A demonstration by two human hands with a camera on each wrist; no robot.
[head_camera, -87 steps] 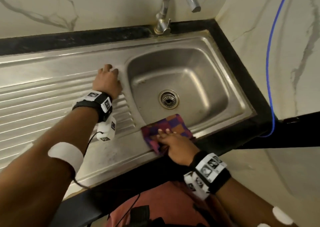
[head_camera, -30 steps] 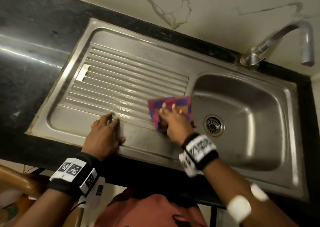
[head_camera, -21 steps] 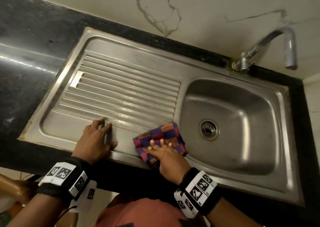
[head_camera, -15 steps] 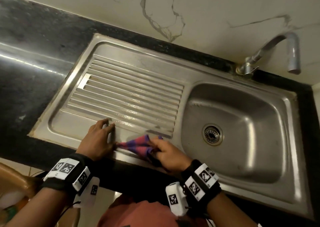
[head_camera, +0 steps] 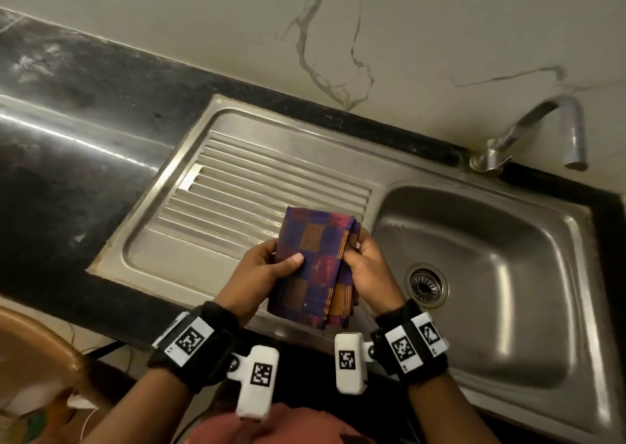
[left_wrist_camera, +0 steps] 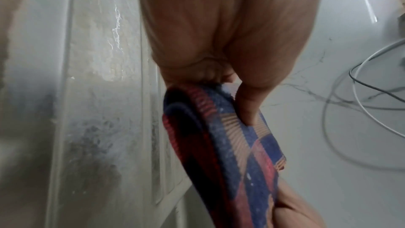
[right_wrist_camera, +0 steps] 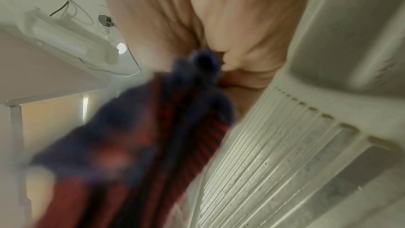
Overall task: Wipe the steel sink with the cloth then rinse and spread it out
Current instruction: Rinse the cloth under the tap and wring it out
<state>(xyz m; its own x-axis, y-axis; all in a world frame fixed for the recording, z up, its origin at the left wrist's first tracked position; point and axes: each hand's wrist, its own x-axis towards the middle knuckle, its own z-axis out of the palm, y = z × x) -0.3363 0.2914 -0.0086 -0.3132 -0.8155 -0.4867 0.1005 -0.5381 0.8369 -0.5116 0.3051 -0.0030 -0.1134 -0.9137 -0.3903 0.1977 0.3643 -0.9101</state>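
The folded checked cloth [head_camera: 315, 267], purple, red and orange, is lifted above the front of the steel sink [head_camera: 189, 267], over the join of drainboard and basin. My left hand [head_camera: 267, 269] holds its left edge, thumb on top and fingers underneath. My right hand [head_camera: 364, 264] grips the folded right edge, fingers curled round the layers. In the left wrist view the cloth [left_wrist_camera: 230, 145] is pinched under the thumb. In the right wrist view the cloth [right_wrist_camera: 153, 145] is blurred and bunched in the palm.
The ribbed drainboard [head_camera: 257, 186] lies left of the basin [head_camera: 508, 274] with its drain [head_camera: 427, 284]. A curved tap [head_camera: 542, 132] stands at the back right. Black counter [head_camera: 67, 159] surrounds the sink, under a marble wall. A brown rounded object [head_camera: 40, 342] sits low left.
My right hand stopped wiping the front rim and lifted the cloth off the steel. My left hand left the drainboard and took hold of the cloth's left edge.
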